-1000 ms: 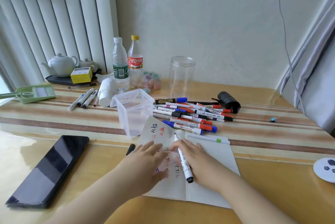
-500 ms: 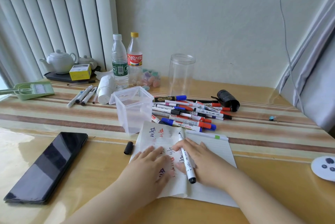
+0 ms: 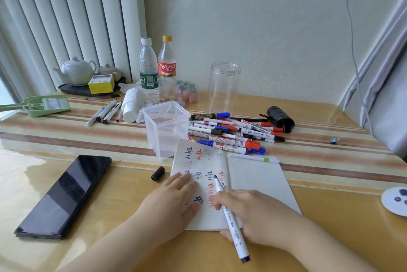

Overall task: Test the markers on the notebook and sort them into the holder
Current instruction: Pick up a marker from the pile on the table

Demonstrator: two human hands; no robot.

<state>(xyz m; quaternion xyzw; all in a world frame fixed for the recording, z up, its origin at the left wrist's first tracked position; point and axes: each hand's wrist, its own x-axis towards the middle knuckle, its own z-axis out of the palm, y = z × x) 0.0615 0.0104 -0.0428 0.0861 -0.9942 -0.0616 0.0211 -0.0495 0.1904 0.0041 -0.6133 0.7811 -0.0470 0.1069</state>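
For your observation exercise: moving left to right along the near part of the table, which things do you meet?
Black phone → loose black cap → left hand → held marker → round white card.

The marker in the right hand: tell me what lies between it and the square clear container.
Nothing visible blocks it. The marker, gripped by the right hand, points its tip at the notebook. The container stands open-topped just beyond the notebook's far left corner; only the flat page and the left hand lie between.
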